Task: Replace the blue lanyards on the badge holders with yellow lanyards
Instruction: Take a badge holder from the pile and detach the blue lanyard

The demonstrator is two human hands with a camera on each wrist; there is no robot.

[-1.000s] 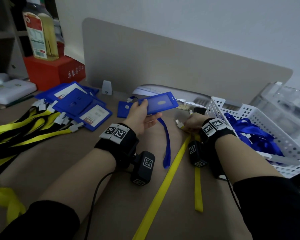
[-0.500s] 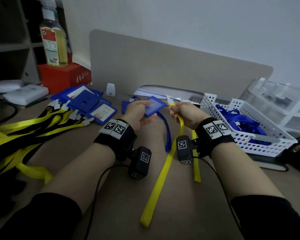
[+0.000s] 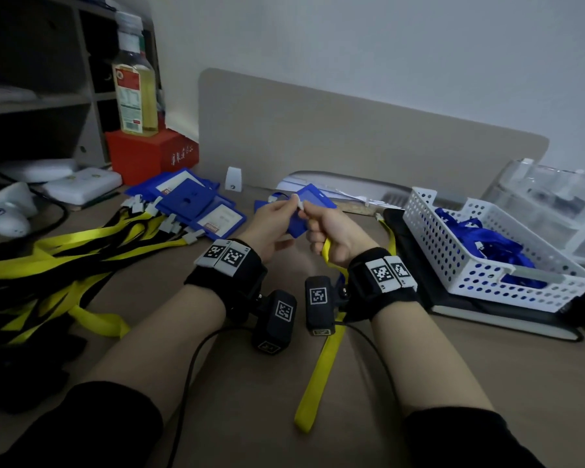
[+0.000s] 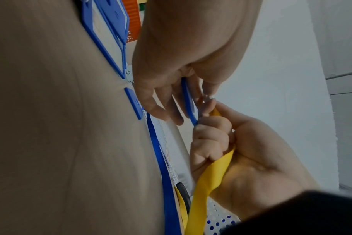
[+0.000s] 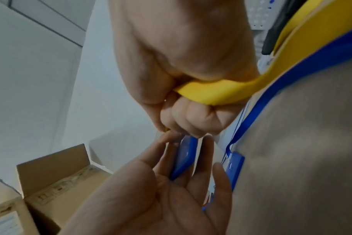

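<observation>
Blue badge holder (image 3: 313,211) was pinched in the left hand (image 3: 271,228); the right hand (image 3: 335,236), at its 3 o'clock, was clenched round a yellow lanyard (image 3: 320,376).

Landmark: white perforated plastic basket (image 3: 487,268), right side of tan desk (image 3: 217,332).

- Left of basket, near edge of desk: bare tan surface, open for a hand, crossed by one yellow fabric lanyard strap (image 3: 318,376) and a thin black cable (image 3: 190,366).
- Immediately left of basket: both hands (image 3: 304,228) raised together over the desk, occupying the middle.
- Far left of basket: tangled heap of yellow and black lanyards (image 3: 65,251), stack of blue plastic badge holders (image 3: 190,204) behind it.
- Behind basket: upright beige divider panel (image 3: 352,143) closes the rear.
- Right of basket: clear plastic drawer unit (image 3: 547,197) blocks passage.
- Under basket: black notebook (image 3: 487,315), edge protruding toward the near side.
</observation>
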